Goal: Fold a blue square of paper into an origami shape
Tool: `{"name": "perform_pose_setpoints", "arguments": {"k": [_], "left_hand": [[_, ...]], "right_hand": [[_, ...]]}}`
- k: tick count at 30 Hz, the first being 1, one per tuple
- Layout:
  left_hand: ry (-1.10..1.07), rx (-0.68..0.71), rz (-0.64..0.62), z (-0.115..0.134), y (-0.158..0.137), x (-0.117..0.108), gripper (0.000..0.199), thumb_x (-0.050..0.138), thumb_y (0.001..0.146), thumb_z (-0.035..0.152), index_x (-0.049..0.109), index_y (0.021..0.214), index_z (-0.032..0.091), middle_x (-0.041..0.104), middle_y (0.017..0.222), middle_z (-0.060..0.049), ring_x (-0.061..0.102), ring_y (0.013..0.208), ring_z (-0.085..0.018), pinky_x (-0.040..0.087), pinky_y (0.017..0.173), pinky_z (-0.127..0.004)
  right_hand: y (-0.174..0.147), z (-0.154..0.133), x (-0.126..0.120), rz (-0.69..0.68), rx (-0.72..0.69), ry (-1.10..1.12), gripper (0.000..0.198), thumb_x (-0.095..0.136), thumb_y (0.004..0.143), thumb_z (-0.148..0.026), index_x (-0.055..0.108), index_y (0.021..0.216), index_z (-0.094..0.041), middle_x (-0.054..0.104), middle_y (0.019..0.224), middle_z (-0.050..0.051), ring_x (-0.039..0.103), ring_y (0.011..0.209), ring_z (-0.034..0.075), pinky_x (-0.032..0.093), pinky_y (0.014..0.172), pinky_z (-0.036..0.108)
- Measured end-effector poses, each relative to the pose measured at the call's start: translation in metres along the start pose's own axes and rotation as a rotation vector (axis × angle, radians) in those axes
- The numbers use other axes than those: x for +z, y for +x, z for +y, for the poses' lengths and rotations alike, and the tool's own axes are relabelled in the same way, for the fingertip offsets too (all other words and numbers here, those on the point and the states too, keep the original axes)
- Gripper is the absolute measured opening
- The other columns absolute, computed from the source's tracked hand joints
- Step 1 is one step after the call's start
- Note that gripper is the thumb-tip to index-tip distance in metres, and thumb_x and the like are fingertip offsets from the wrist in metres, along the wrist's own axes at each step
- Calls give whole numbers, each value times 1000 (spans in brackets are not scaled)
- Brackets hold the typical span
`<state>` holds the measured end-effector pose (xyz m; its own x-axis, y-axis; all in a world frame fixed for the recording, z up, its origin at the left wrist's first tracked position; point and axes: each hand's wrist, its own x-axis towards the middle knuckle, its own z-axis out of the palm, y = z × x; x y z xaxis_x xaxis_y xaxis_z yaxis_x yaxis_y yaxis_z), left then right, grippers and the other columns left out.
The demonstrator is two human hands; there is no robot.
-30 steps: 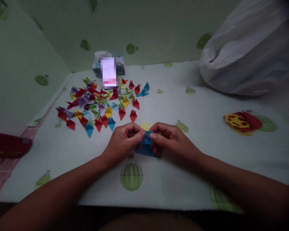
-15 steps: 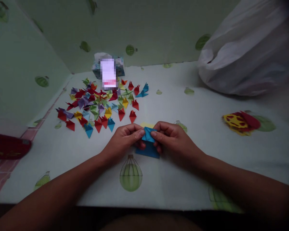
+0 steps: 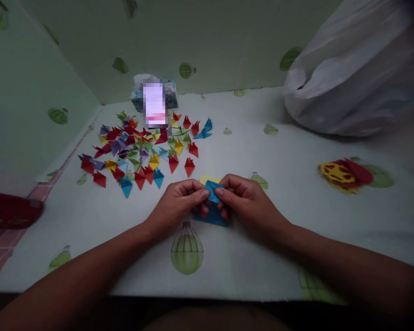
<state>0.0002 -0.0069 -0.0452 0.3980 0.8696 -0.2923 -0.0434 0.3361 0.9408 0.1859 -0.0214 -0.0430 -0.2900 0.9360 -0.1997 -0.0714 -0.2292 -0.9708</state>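
Observation:
Between my two hands is a small folded piece of blue origami paper (image 3: 213,192). My left hand (image 3: 186,197) pinches its left side between thumb and fingers. On the right side, my right hand (image 3: 239,195) grips it the same way, thumb on top. Below the folded piece lies a flat sheet of darker blue paper (image 3: 214,216) on the table, partly covered by my fingers. A bit of yellow paper (image 3: 209,178) shows just behind my fingertips; the rest of it is hidden.
Many folded paper figures (image 3: 138,147) in several colours spread across the left of the table. Behind them a lit, blurred phone (image 3: 155,105) leans on a tissue box (image 3: 171,94). Right: a white plastic bag (image 3: 331,82) and red-and-yellow cutouts (image 3: 345,174). Far left: a red object (image 3: 12,210).
My fingertips have drawn slightly closer together on the blue paper, and the piece now looks narrower and more pointed at the top. Everything else stays in place.

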Motion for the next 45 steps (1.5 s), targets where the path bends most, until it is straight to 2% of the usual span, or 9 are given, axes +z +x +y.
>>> {"name": "perform_pose_setpoints", "arguments": {"k": [25, 40, 45], "left_hand": [[-44, -19, 2, 1, 0, 1, 24, 78, 80, 32, 62, 74, 15, 67, 61, 3, 60, 55, -8, 46, 57, -19], [31, -1, 7, 5, -1, 0, 23, 77, 79, 32, 62, 74, 14, 66, 60, 2, 59, 55, -8, 45, 59, -22], [62, 14, -1, 6, -1, 1, 23, 75, 80, 32, 62, 74, 14, 64, 59, 2, 56, 53, -8, 44, 57, -22]], "right_hand": [[-1, 6, 2, -6, -10, 31, 28, 74, 84, -38, 56, 75, -18, 61, 61, -4, 55, 47, 8, 45, 44, 19], [0, 7, 2, -17, -17, 41, 29, 75, 84, -39, 57, 75, -18, 61, 61, -4, 55, 47, 7, 45, 44, 19], [0, 5, 0, -51, 19, 59, 32, 73, 86, -43, 59, 75, -17, 61, 60, -3, 55, 48, 8, 46, 45, 20]]}}
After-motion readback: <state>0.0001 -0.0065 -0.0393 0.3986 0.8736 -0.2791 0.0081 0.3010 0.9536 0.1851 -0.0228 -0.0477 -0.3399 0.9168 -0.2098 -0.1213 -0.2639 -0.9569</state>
